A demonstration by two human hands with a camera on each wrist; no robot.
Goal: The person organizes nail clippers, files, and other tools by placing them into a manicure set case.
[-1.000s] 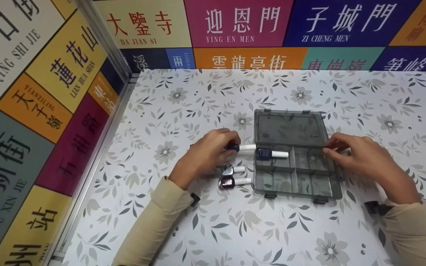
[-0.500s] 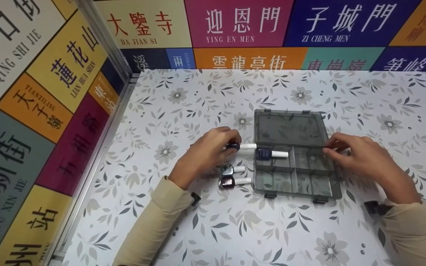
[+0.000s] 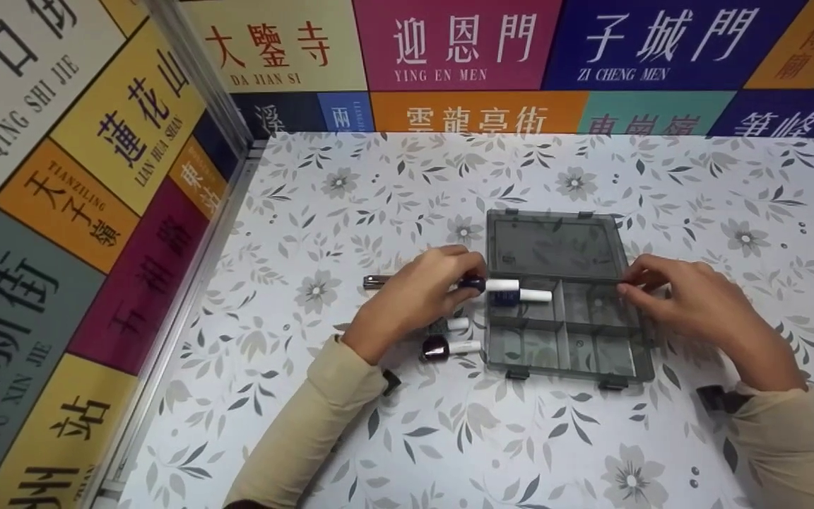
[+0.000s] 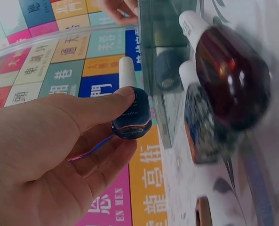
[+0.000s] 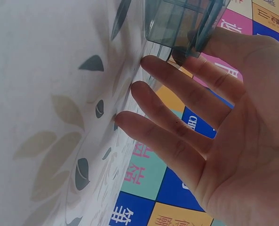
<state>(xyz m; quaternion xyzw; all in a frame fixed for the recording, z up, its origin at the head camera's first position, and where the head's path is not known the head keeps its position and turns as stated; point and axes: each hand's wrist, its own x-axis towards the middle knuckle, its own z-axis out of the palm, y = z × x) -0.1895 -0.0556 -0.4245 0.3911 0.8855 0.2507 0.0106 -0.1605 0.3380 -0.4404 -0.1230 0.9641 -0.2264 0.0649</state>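
My left hand (image 3: 417, 286) pinches a dark blue nail polish bottle (image 4: 132, 115) between thumb and fingers, its white cap pointing at the box. The grey see-through compartment box (image 3: 598, 346) lies with its lid (image 3: 555, 244) folded back. Inside its upper left compartment is another dark blue nail polish bottle (image 3: 506, 295), the cap reaching over the divider. My right hand (image 3: 682, 297) holds the box's right edge with thumb and forefinger; the other fingers stretch out over the tabletop in the right wrist view. Close to my left hand lie a dark red bottle (image 3: 436, 348) and a glittery bottle (image 4: 203, 125).
Behind the left hand, a metal nail clipper (image 3: 375, 282) lies partly hidden. A floral cloth (image 3: 350, 438) covers the table. Panels with coloured lettering (image 3: 456, 46) stand along the back and left sides.
My left hand has moved right with the blue bottle, bringing its cap over the box's left edge. The nail clipper has come into clearer view. The right hand stays in place.
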